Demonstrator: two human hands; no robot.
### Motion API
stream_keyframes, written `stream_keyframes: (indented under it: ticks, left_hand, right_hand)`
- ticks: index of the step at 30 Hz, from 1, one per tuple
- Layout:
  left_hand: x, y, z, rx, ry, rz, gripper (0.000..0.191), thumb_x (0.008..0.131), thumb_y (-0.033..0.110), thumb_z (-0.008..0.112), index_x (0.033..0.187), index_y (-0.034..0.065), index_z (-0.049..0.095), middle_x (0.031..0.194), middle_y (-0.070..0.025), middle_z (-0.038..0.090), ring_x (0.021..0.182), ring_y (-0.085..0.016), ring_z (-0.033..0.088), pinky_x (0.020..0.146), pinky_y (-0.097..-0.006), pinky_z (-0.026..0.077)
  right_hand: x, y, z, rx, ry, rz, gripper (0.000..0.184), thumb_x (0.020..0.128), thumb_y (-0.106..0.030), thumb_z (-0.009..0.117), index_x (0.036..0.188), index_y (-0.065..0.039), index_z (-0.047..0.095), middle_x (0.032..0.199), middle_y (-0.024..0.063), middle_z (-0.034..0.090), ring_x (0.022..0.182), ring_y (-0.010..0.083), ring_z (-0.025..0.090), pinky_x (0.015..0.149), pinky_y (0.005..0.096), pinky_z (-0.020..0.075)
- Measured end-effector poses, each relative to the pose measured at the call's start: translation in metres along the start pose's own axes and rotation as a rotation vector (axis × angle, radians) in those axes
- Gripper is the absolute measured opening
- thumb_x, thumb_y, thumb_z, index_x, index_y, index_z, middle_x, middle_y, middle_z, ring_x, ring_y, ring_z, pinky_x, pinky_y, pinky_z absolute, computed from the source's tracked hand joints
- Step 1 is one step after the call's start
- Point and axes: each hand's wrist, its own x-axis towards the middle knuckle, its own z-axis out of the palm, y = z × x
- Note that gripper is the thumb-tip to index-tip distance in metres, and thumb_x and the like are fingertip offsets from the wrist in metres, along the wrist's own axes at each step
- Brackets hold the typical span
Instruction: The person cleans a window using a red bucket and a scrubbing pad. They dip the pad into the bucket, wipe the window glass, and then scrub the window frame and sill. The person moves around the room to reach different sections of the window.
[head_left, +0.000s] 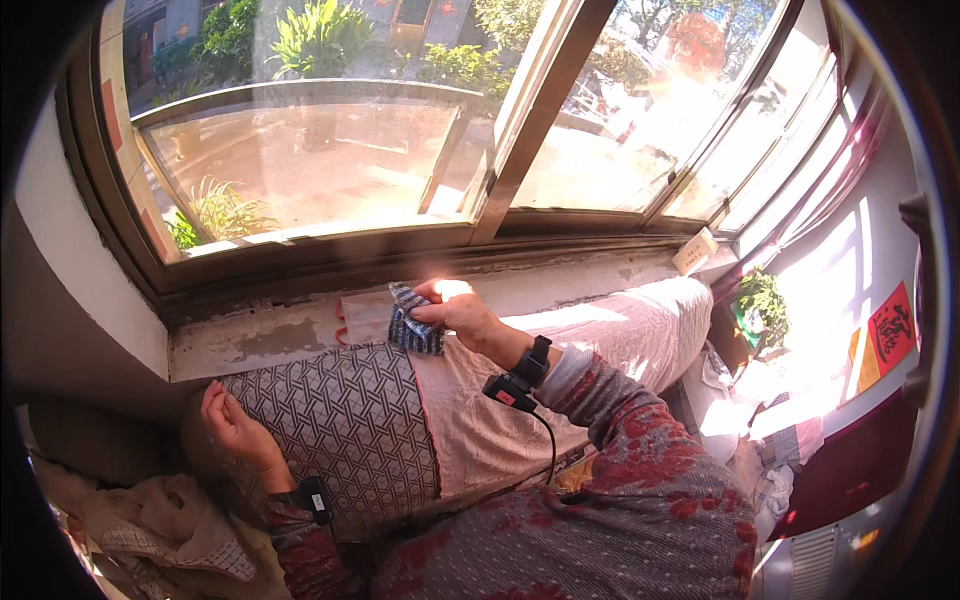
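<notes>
My right hand (469, 319) pinches a folded blue-and-white striped cloth (417, 330) between thumb and fingers. This cloth hangs over the sofa's top edge, where the black-and-grey lattice-patterned upholstery (337, 420) meets a pale pink cover (495, 420). Just behind it, a pale flat piece with red loops (364, 319), apparently a face mask, lies on the windowsill. At the left end of the patterned upholstery is my left hand (244, 435), its fingers bent and close together. Whether those fingers grip the fabric edge cannot be seen.
A worn windowsill (285, 337) runs below the framed sliding window (495, 195). Toward its right end stands a small cream box (695, 251) bearing writing. A potted plant (761, 307) is at the right. Crumpled beige cloth (172, 517) lies lower left. A cable hangs from my right wrist device (514, 390).
</notes>
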Motion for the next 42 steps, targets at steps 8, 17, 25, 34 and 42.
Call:
stream_keyframes:
  ticks: [8,17,25,34,42]
  left_hand:
    - [0.005,0.055,0.03,0.079,-0.14,0.057,0.007,0.094,0.0,0.055,0.098,-0.0042,0.058,0.113,-0.012,0.063,0.102,-0.026,0.061,0.091,-0.0346,0.05]
    - [-0.072,0.136,0.135,0.066,-0.43,0.3,0.009,0.084,-0.008,0.058,0.09,-0.0018,0.055,0.104,-0.0159,0.061,0.095,-0.033,0.06,0.081,-0.0385,0.05]
    - [-0.069,0.133,0.138,0.148,-0.475,0.328,0.01,0.083,-0.008,0.058,0.09,-0.0015,0.055,0.104,-0.0155,0.061,0.093,-0.033,0.061,0.081,-0.0381,0.051]
    - [-0.072,0.132,0.139,0.086,-0.509,0.279,0.009,0.084,-0.008,0.056,0.091,-0.0019,0.055,0.107,-0.0153,0.06,0.096,-0.032,0.061,0.083,-0.0371,0.05]
    - [-0.072,0.126,0.138,0.088,-0.524,0.261,0.009,0.084,-0.009,0.055,0.089,-0.0015,0.053,0.109,-0.0157,0.059,0.098,-0.032,0.059,0.084,-0.0372,0.049]
  right_hand:
    - [-0.082,0.016,-0.284,0.318,0.984,-0.518,0.033,0.086,-0.006,0.065,0.116,0.007,0.06,0.099,0.0121,0.067,0.082,0.0185,0.065,0.072,0.0309,0.0531]
    - [-0.04,-0.007,-0.502,0.441,1.55,-0.676,0.019,0.09,-0.017,0.064,0.105,-0.006,0.061,0.077,0.0045,0.062,0.061,0.0176,0.059,0.05,0.0331,0.0466]
    - [0.025,-0.002,-0.549,-0.302,1.567,-0.306,0.025,0.083,-0.018,0.058,0.093,0.004,0.066,0.087,0.0193,0.069,0.082,0.0292,0.064,0.076,0.0374,0.0481]
    - [0.043,0.02,-0.428,-0.501,1.461,-0.45,0.03,0.069,-0.011,0.069,0.098,-0.004,0.074,0.1,0.0133,0.069,0.094,0.0312,0.066,0.089,0.0357,0.0513]
    - [-0.018,0.003,-0.547,-0.455,1.658,-0.471,0.03,0.083,-0.013,0.054,0.106,-0.003,0.071,0.106,0.0205,0.066,0.102,0.0349,0.062,0.093,0.0419,0.048]
